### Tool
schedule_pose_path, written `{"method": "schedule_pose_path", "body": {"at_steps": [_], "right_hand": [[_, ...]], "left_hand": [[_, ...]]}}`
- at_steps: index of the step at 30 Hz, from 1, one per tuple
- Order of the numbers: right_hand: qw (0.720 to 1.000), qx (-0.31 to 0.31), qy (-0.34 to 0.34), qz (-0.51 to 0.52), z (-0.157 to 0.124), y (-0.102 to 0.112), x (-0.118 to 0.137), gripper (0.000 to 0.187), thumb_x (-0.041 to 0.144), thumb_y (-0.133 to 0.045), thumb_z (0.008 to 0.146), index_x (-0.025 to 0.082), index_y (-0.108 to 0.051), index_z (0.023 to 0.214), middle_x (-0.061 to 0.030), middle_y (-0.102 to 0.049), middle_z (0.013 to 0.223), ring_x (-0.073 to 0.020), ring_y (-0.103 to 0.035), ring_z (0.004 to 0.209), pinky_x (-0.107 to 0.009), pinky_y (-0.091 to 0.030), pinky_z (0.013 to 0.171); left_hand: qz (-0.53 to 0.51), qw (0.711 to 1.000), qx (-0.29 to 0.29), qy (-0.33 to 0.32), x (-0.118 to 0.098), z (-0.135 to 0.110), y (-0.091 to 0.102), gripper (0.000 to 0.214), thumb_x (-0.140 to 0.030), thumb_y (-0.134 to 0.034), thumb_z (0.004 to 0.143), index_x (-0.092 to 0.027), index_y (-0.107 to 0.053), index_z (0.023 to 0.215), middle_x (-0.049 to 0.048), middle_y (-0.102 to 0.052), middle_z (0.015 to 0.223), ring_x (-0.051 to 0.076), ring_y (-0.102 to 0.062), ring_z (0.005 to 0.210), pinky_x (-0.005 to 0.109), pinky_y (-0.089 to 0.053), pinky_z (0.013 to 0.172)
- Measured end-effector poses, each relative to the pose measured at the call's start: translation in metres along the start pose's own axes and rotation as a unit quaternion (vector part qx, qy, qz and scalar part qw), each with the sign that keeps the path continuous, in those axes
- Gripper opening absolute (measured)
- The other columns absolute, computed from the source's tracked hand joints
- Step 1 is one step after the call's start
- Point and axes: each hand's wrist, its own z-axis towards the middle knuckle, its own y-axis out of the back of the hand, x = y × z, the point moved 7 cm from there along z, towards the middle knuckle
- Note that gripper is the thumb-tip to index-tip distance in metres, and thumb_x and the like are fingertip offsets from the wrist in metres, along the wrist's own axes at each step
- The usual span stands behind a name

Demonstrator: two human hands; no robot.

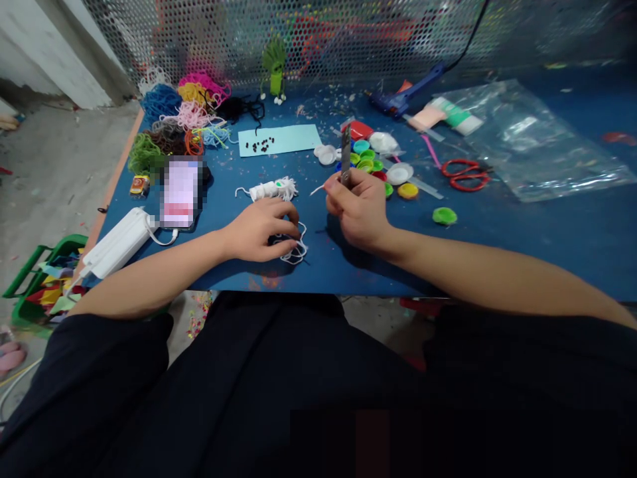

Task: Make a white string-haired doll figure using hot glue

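Note:
My left hand (263,228) rests on the blue table (547,226), fingers curled over a small tangle of white yarn (295,251). My right hand (358,207) is closed round a thin metal blade (346,154) held upright, with a short white strand (317,190) sticking out to the left of its fingers. Just beyond my left hand lies a white yarn bundle with a fringed end (273,190).
Piles of coloured yarn (184,119) sit at the far left, with a light blue card (279,140) holding black beads. Coloured bottle caps (378,166), red scissors (465,174), a glue gun (405,98), a plastic bag (527,139), a phone (179,191) and white power bank (117,242) surround the hands.

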Motion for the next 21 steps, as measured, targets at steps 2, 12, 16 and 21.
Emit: {"method": "schedule_pose_path", "body": {"at_steps": [2, 12, 16, 21], "right_hand": [[1.000, -0.001, 0.021, -0.022, 0.000, 0.002, 0.005, 0.053, 0.078, -0.069, 0.094, 0.026, -0.059, 0.091, 0.0030, -0.039, 0.062, -0.0118, -0.034, 0.052, -0.031, -0.027, 0.050], [0.989, 0.110, 0.073, -0.071, -0.026, -0.028, 0.040, 0.048, 0.066, -0.084, 0.087, 0.020, -0.072, 0.082, 0.0010, -0.060, 0.067, -0.0100, -0.045, 0.058, -0.027, -0.033, 0.054], [0.988, 0.129, 0.058, -0.054, -0.021, -0.026, 0.029, 0.053, 0.073, -0.078, 0.089, 0.021, -0.070, 0.085, 0.0012, -0.058, 0.067, -0.0108, -0.044, 0.058, -0.027, -0.033, 0.054], [0.973, 0.166, 0.109, -0.121, -0.010, -0.017, 0.022, 0.056, 0.071, -0.050, 0.107, 0.021, -0.067, 0.089, -0.0007, -0.057, 0.067, -0.0133, -0.048, 0.059, -0.030, -0.036, 0.059]], "left_hand": [[0.056, 0.998, -0.001, -0.013, 0.000, -0.001, 0.001, 0.031, -0.054, -0.071, 0.095, -0.027, -0.085, 0.104, 0.0126, -0.077, 0.121, 0.028, -0.068, 0.105, 0.044, -0.048, 0.098], [-0.077, 0.991, -0.102, 0.045, 0.004, 0.001, 0.001, 0.038, -0.050, -0.057, 0.109, -0.019, -0.067, 0.087, 0.0058, -0.071, 0.084, 0.017, -0.064, 0.080, 0.032, -0.049, 0.078], [-0.055, 0.993, -0.102, 0.020, -0.003, 0.001, 0.008, 0.038, -0.044, -0.053, 0.110, -0.020, -0.062, 0.082, 0.0054, -0.067, 0.082, 0.017, -0.062, 0.079, 0.032, -0.050, 0.075], [0.087, 0.969, -0.186, 0.137, 0.034, -0.009, 0.045, 0.033, -0.043, -0.058, 0.103, -0.021, -0.069, 0.081, 0.0118, -0.073, 0.111, 0.026, -0.066, 0.109, 0.046, -0.053, 0.103]]}}
